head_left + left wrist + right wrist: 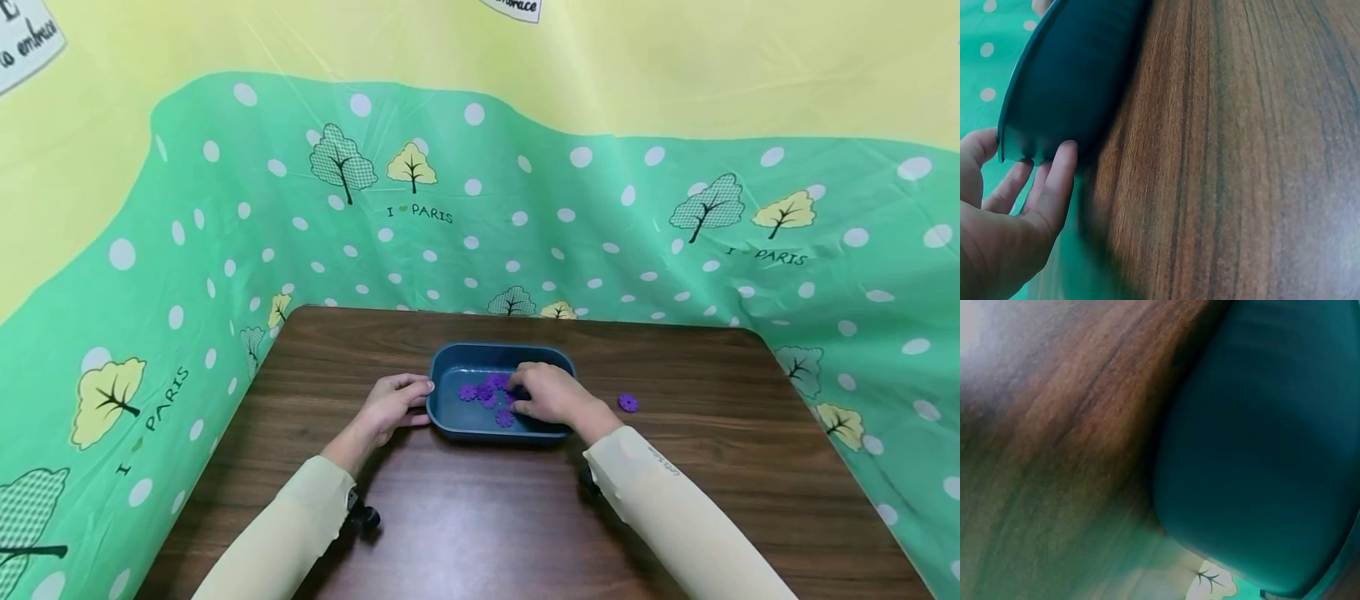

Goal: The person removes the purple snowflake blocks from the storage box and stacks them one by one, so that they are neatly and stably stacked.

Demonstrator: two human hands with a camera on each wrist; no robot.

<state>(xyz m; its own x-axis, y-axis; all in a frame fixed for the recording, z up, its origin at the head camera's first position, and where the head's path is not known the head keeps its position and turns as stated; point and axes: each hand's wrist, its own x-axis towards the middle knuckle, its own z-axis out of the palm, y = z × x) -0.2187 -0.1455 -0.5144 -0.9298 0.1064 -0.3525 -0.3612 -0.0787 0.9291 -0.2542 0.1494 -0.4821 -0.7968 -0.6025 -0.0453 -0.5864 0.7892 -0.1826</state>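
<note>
Currently sorting or picking at the pieces, by the look of it: right hand (pixel 551 393) dips into the blue tray (pixel 453 417), fingers bent down by the purple flower-shaped pieces (pixel 486 392); can't tell if it grips one. Left hand (pixel 393 404) touches the tray's left end from outside, fingers spread, fairly straight, probably steadying. One loose piece (pixel 628 403) on the table (pixel 495 517), right of tray. Next move likely calls for a clean single-piece pinch.

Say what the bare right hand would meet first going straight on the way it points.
Probably the purple flower-shaped pieces inside the blue, rounded rectangular tray, though how low the right hand sits is unclear.
</note>
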